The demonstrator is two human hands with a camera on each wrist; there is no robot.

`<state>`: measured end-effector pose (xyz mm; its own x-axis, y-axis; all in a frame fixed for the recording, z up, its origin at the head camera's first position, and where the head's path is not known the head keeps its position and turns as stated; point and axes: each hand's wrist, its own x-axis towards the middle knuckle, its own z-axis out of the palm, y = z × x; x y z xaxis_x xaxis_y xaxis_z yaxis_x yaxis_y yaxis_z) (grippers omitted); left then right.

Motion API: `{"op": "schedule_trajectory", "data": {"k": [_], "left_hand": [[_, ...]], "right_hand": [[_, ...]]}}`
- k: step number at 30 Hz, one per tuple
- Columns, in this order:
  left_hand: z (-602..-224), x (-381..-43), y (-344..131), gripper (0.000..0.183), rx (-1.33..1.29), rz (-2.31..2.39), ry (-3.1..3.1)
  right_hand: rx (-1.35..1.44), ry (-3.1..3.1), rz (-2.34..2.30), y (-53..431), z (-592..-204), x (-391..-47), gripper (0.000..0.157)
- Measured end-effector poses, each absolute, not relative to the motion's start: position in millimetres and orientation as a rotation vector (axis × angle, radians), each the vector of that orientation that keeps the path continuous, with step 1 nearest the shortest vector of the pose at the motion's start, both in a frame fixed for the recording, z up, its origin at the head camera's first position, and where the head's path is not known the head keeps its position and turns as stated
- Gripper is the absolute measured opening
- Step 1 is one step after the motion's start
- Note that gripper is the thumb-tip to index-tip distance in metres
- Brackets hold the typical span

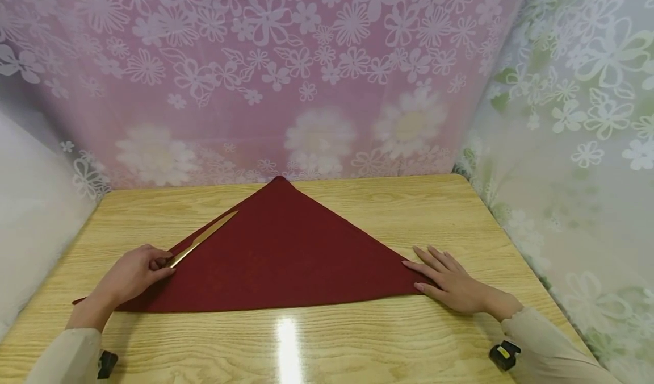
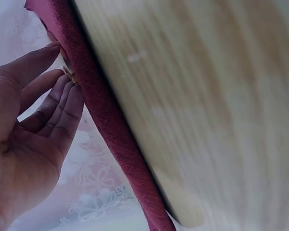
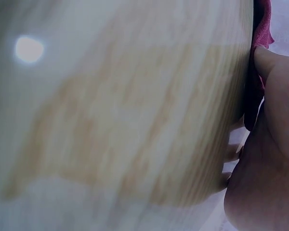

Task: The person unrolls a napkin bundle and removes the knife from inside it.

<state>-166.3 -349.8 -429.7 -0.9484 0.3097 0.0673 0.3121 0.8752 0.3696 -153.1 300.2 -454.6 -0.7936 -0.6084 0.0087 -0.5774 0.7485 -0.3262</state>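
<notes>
A dark red cloth napkin [image 1: 286, 253], folded into a triangle, lies flat with its peak towards the far edge of the table. Along its left slope rests a gold table knife [image 1: 206, 237], blade tip pointing up towards the peak. My left hand [image 1: 131, 273] pinches the knife's handle end between thumb and fingers, just over the cloth; in the left wrist view the fingertips [image 2: 65, 79] meet at a small gold bit. On the napkin's right corner, my right hand [image 1: 455, 284] rests with fingers spread and straight, partly hiding that corner.
The wooden table [image 1: 357, 338] has a pink flowered curtain [image 1: 317, 77] behind it and a pale flowered one [image 1: 577, 145] on the right. Black wrist devices show beneath both sleeves, the right one [image 1: 504, 354] having a yellow label.
</notes>
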Motion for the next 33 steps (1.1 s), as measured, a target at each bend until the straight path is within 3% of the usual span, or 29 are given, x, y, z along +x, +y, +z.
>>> {"op": "schedule_trajectory", "data": {"k": [12,33], "left_hand": [[-422.4,-176.4,-350.5,0.019,-0.49,-0.632,-3.114],[-421.8,-182.0,-347.2,0.026,-0.474,-0.59,-3.177]], "right_hand": [[-0.992,2.858,-0.488,299.7,-454.2,-153.0,0.048],[-0.945,2.84,-0.487,298.9,-454.9,-152.0,0.049]]}}
